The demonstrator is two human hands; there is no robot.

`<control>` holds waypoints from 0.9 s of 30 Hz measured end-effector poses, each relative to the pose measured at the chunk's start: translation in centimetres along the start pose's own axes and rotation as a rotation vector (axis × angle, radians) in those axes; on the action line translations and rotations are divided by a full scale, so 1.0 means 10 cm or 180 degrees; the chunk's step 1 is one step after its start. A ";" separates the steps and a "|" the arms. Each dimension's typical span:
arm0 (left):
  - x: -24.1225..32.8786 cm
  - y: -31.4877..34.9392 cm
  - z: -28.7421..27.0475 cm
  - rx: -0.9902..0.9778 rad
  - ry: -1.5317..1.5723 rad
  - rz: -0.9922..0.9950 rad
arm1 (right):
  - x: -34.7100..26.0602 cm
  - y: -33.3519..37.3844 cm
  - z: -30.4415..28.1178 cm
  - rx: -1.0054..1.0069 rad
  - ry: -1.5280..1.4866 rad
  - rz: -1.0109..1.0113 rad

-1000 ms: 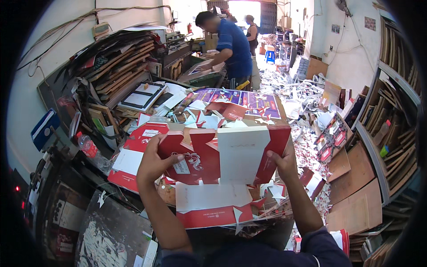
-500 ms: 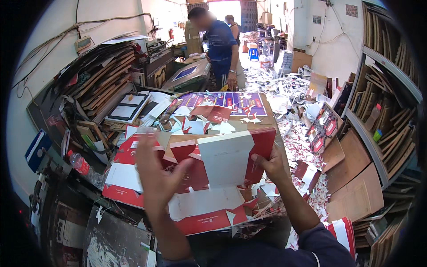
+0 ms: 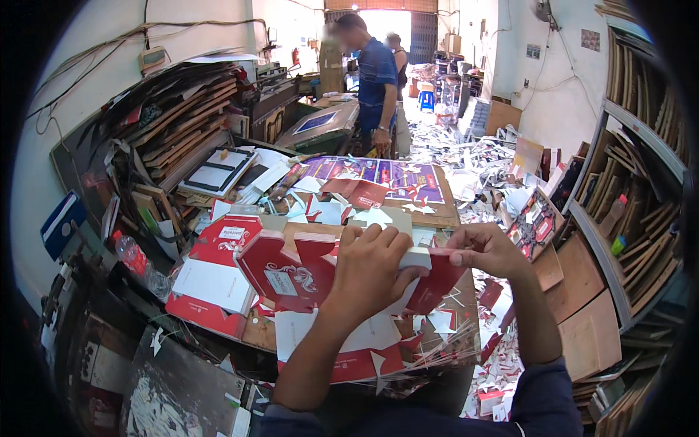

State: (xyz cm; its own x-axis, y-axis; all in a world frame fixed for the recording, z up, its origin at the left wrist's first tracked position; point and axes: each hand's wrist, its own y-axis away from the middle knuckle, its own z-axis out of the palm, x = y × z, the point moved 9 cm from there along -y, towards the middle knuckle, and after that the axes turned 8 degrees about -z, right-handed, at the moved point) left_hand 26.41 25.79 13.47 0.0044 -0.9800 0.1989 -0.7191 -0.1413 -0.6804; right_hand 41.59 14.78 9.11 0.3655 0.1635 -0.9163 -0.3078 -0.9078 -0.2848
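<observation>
Shifted from the left end of the stack (image 3: 287, 273), the left hand (image 3: 371, 269) was now clasped over its top edge. Above the table (image 3: 438, 218), the stack was held upright, its right end pinched by the right hand (image 3: 486, 250). Neat edges seemed best kept by light, even pressure from both hands. Room was limited leftward by a card pile (image 3: 211, 285) and below by flat sheets (image 3: 357, 363); upward looked freer. Scraps (image 3: 441, 320) were strewn beneath the right hand.
</observation>
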 end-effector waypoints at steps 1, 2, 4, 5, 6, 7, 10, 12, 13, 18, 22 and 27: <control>-0.01 0.03 -0.03 -0.0022 0.0022 0.0023 | -0.10 -0.04 0.07 -0.0347 0.0170 0.0222; -0.01 0.05 -0.07 0.0012 0.0066 0.0079 | -0.17 -0.04 0.13 -0.0667 0.0354 0.0432; 0.00 0.10 -0.14 0.0078 0.0142 0.0179 | -0.22 -0.07 0.26 -0.1075 -0.0078 0.0496; 0.00 0.11 -0.14 -0.0009 0.0216 0.0200 | -0.19 -0.06 0.29 -0.1232 -0.0320 0.0565; 0.00 0.13 -0.14 -0.0097 0.0289 0.0219 | -0.15 -0.06 0.32 -0.1389 -0.0564 0.0636; 0.01 0.15 -0.13 -0.0185 0.0363 0.0238 | -0.10 -0.06 0.35 -0.1493 -0.0786 0.0624; 0.05 0.17 -0.15 -0.0124 0.0447 0.0324 | 0.13 -0.03 0.31 -0.1596 -0.1250 0.0653; 0.04 0.18 -0.15 -0.0175 0.0477 0.0305 | 0.05 -0.05 0.31 -0.1596 -0.1020 0.0441; 0.05 0.18 -0.14 -0.0199 0.0502 0.0304 | 0.04 -0.05 0.31 -0.1561 -0.0975 0.0439; 0.01 0.20 -0.13 -0.0235 0.0460 0.0177 | -0.30 -0.02 0.33 -0.1115 -0.0082 0.0466; 0.02 0.15 -0.11 -0.0218 0.0448 0.0202 | -0.47 0.05 0.31 -0.0846 0.0579 0.0169; 0.04 0.17 -0.14 -0.0241 0.0409 0.0177 | -0.39 0.12 0.26 -0.0518 0.0637 0.0310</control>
State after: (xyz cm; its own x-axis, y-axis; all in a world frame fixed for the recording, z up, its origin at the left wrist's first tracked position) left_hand 24.18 25.37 13.41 -0.1222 -0.9594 0.2543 -0.7662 -0.0717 -0.6386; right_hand 37.55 14.05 11.60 0.5124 0.0075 -0.8587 -0.2108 -0.9683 -0.1343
